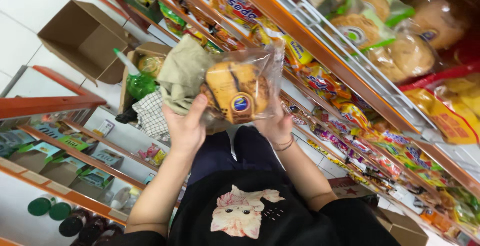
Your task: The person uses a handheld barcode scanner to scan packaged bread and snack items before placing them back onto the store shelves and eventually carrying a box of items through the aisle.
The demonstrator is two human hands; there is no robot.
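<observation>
Left hand (184, 128) grips bread bag (240, 91) plus cloth (184, 73) — right hand (274, 126) fingers closed on bag's other edge (shelf (320, 43) beside).

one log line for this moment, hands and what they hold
left hand: holds clear-wrapped brown bread pack plus crumpled beige cloth | right hand: supports pack | backdrop: orange snack shelf

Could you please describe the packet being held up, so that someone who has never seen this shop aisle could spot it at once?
Start at the long orange-edged shelves of packaged goods along the aisle. In front of them, the left hand and right hand hold up a clear plastic bread packet. Unlike the printed wrappers behind, it is see-through, showing a golden bun with dark streaks and a round blue sticker.
</observation>
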